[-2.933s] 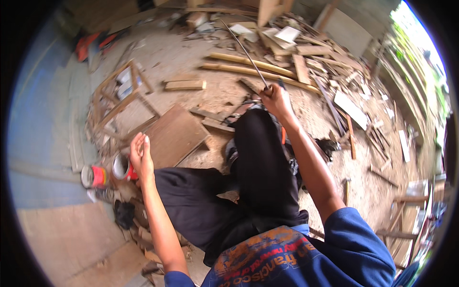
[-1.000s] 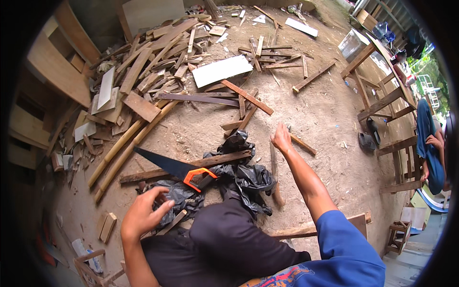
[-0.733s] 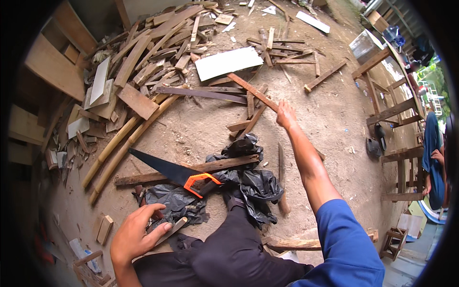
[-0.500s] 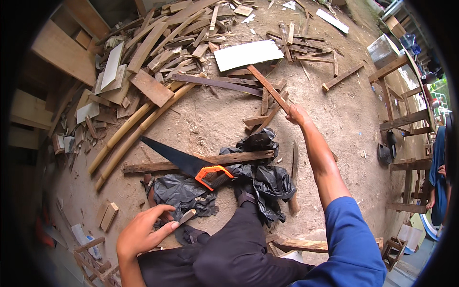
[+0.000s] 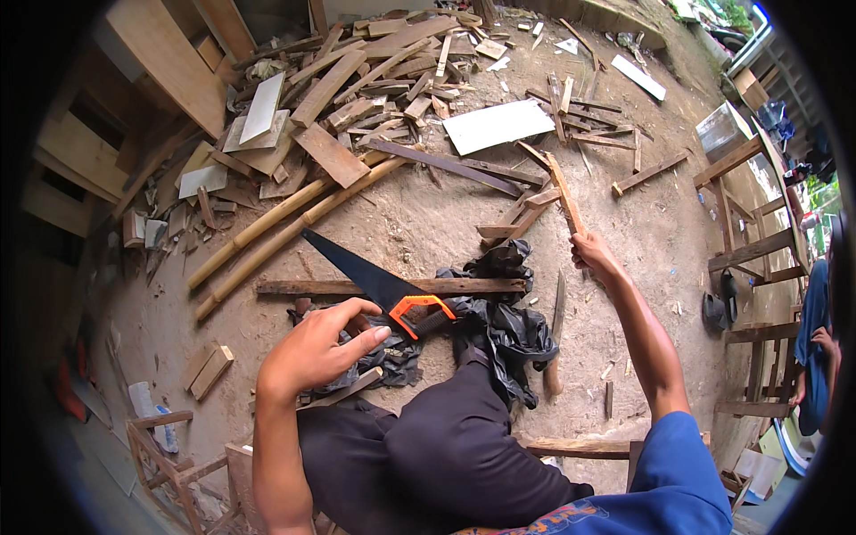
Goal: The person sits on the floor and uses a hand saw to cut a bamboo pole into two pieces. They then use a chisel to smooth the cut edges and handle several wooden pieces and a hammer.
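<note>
My right hand [image 5: 593, 252] is wrapped round the lower end of a reddish-brown wooden strip [image 5: 565, 196], held out in front with its far end pointing away. My left hand [image 5: 325, 348] hovers with thumb and fingers apart, nothing between them. Just ahead of it lies a handsaw [image 5: 361, 275] with a dark blade and an orange and black handle. The saw rests across a long wooden batten [image 5: 312, 287] on the ground. Crumpled black plastic [image 5: 508, 343] lies beside my knee, with more partly hidden behind my left hand. A short wooden stick [image 5: 348, 389] lies below that hand.
A heap of scrap wood [image 5: 357, 98] fills the far left, with two bamboo poles [image 5: 294, 234] along its near side. A white board [image 5: 499, 126] lies beyond my right hand. Wooden frames [image 5: 753, 250] stand at right, near a person in blue [image 5: 813, 339].
My left hand has moved forward and right, toward the saw. The wooden strip in my right hand has swung rightward and points more straight ahead. The whole view has shifted somewhat.
</note>
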`<state>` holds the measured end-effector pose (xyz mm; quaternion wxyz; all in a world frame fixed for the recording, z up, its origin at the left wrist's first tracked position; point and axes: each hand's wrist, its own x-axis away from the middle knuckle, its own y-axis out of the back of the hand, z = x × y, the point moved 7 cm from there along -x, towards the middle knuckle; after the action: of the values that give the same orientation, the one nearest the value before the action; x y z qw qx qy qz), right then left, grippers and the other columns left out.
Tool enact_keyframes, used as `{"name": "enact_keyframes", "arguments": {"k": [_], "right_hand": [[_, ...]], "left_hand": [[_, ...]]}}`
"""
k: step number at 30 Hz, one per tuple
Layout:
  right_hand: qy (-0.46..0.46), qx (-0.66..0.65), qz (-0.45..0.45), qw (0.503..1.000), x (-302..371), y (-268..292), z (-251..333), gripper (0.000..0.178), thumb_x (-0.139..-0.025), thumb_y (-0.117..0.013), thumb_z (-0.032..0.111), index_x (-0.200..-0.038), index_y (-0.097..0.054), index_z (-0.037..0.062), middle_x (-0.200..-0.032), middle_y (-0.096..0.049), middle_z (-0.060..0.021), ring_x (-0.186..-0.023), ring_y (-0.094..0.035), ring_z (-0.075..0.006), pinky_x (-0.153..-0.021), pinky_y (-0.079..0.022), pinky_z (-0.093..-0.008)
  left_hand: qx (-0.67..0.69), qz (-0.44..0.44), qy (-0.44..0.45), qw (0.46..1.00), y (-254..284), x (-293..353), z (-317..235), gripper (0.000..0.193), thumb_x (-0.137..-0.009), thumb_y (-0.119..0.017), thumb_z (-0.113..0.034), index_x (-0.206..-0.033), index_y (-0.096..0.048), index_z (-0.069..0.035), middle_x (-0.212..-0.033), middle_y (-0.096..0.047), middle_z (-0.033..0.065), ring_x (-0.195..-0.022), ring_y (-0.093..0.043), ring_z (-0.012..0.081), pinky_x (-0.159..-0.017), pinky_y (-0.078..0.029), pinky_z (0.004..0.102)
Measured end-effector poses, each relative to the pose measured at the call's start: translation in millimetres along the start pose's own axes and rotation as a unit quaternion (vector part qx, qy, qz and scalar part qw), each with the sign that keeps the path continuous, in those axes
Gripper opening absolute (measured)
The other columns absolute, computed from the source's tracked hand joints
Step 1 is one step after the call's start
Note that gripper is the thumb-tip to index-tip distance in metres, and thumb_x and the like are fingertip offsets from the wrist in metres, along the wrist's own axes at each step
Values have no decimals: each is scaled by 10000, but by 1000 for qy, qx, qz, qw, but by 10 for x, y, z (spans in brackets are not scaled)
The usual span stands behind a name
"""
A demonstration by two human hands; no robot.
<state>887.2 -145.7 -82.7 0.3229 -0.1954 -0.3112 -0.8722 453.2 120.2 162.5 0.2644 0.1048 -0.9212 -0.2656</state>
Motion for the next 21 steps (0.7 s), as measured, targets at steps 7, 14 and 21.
{"name": "enact_keyframes", "arguments": {"k": [7, 14, 21], "right_hand": [[128, -82, 76, 985, 630, -1126, 921, 278, -1002, -567, 290, -814, -525, 89, -662, -531, 21, -517, -502, -97, -466, -444, -276], [237, 82, 86, 964, 133, -2439, 1704, 953, -904, -640, 573, -1412, -301, -158, -1320, -469, -441, -1284, -489, -506, -1066, -422, -479], [197, -21, -50, 979, -1739, -1607, 973, 539, -946, -664, 293, -1290, -474, -76, -1173, -610, -223, -1068, -625, -291, -919, -530, -405]], "left_hand": [[-20, 28, 12, 999, -43, 30, -54, 410, -953, -648, -340, -1221, -612, -32, -1042, -698, 150, -904, -687, 240, -808, -539, 364], [27, 41, 38, 998, 110, -218, 291, 370, -948, -643, -223, -1239, -597, 1, -1011, -712, 120, -938, -681, 200, -854, -525, 336], [92, 7, 221, 971, 265, -30, 1247, 348, -967, -617, -200, -1229, -580, 27, -977, -715, 119, -922, -666, 175, -848, -520, 312]]}}
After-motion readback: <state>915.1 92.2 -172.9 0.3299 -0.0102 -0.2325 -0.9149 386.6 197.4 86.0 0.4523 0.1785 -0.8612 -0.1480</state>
